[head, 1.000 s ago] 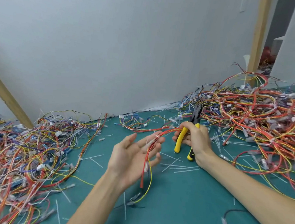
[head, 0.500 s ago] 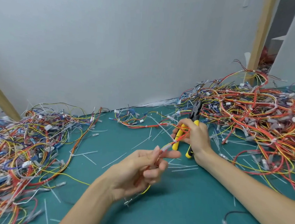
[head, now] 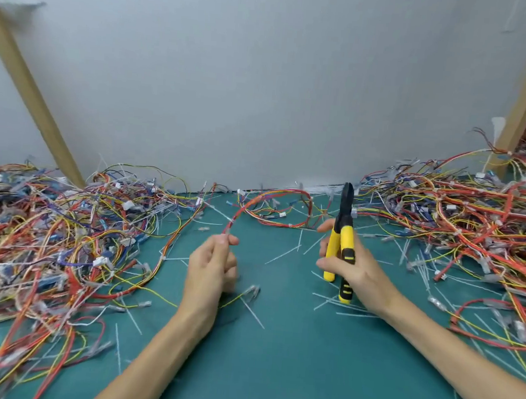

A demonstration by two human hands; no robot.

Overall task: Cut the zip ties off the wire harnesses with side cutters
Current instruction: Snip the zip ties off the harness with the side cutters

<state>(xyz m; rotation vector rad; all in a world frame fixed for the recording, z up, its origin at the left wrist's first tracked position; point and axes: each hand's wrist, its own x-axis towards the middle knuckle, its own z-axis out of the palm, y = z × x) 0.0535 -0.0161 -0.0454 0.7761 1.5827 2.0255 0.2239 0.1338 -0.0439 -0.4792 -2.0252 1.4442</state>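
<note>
Side cutters [head: 346, 238], slim yellow-black handles

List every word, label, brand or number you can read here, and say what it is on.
None can be read.
Side cutters in the right hand: black marks on the yellow handles, no legible letters.
White connectors in the wire piles: too small and blurred to read.
</note>
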